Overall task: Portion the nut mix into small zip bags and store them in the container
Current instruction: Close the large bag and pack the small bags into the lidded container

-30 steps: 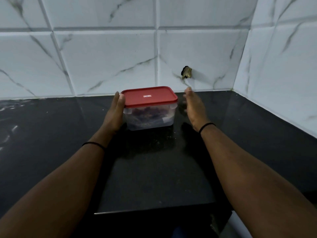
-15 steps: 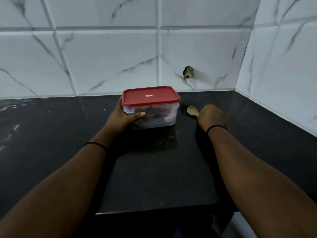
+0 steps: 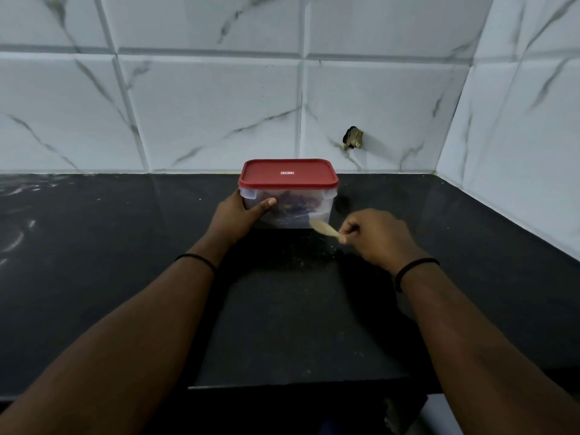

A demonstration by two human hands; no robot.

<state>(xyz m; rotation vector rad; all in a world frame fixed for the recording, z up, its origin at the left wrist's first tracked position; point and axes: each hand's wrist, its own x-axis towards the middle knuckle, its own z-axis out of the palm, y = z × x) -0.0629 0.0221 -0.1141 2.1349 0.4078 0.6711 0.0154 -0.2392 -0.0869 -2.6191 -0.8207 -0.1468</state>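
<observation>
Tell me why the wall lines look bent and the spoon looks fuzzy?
In the head view, the wide-angle lens bows the tile lines near the picture's edges; the spoon in the right hand is smeared by motion blur; the light is dim, so the black counter shows only faint shine at far left; the box, held by the left hand, looks sharper.

Clear container – red lid shut, dark contents inside – stands upright on the black counter
</observation>
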